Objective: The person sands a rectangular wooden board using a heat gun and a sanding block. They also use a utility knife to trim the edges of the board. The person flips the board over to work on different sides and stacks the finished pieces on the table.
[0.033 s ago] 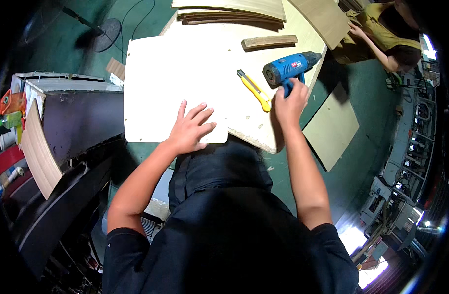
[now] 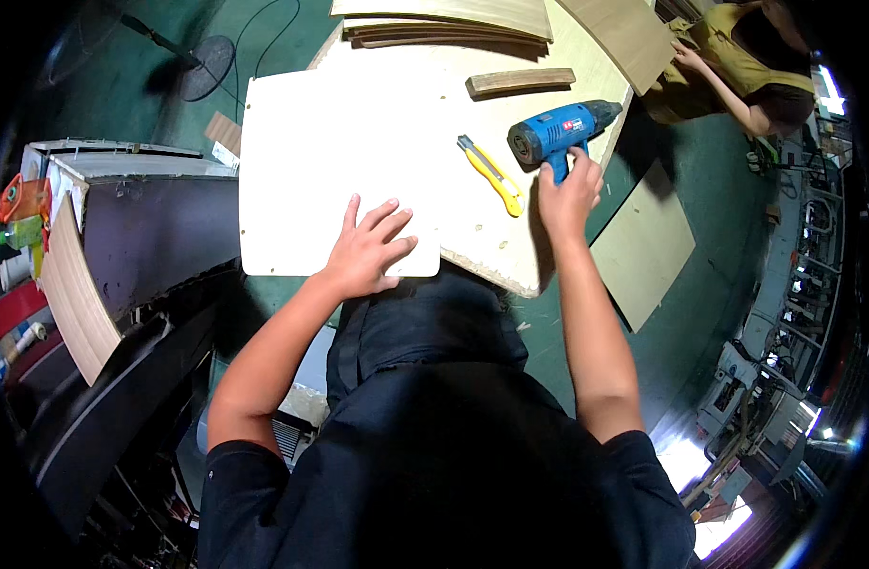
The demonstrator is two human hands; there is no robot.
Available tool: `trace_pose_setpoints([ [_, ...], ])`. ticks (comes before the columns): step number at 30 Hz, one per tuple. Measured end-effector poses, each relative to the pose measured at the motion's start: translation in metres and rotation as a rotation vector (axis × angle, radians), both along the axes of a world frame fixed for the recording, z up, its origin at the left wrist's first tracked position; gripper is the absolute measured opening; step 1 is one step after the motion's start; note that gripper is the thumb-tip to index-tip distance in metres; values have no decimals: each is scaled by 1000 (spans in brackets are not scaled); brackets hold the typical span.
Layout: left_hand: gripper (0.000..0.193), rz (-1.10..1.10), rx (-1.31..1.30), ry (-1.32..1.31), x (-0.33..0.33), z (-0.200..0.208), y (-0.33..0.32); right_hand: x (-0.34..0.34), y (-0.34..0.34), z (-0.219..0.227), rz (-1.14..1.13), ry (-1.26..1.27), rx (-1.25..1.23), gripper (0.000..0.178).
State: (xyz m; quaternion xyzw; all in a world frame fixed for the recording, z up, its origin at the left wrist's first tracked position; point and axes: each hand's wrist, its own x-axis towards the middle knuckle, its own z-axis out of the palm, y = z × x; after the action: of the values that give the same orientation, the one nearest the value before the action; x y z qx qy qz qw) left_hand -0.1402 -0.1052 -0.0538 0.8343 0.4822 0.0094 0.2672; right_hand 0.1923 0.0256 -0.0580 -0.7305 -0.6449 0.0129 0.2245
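A white panel (image 2: 335, 142) with rounded corners and small holes near its edges lies on the worktable. My left hand (image 2: 366, 252) rests flat on its near edge, fingers spread. To the right, my right hand (image 2: 570, 190) is closed around the handle of a blue heat gun (image 2: 560, 129), thumb on the near side. The heat gun lies on the table, its dark nozzle pointing right and away from me. Between the panel and my right hand lies a yellow utility knife (image 2: 491, 176). My right fingertips are partly hidden behind the handle.
The worktable (image 2: 472, 242) also bears a short wood block (image 2: 520, 82) and stacked curved boards (image 2: 449, 28). At far right, a co-worker's hand (image 2: 686, 57) holds a wooden board (image 2: 624, 38). A loose panel (image 2: 645, 248) lies right of the table; a cabinet (image 2: 159, 218) stands left.
My right hand has shifted slightly to the right on the heat gun's handle. My left hand and the white panel stay where they were.
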Motion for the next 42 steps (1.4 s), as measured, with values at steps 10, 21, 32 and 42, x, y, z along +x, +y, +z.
trace_pose_setpoints([
  [10,73,15,8,10,4,-5,2,27,16,-14,-41,-127,-348,52],
  [21,77,-30,56,40,3,0,1,76,-57,21,-238,523,-172,40],
  [32,91,-42,169,21,1,-7,-6,90,-137,136,54,1954,-79,59],
  [42,87,-50,146,27,5,-7,-8,88,-160,135,33,1976,-86,59],
])
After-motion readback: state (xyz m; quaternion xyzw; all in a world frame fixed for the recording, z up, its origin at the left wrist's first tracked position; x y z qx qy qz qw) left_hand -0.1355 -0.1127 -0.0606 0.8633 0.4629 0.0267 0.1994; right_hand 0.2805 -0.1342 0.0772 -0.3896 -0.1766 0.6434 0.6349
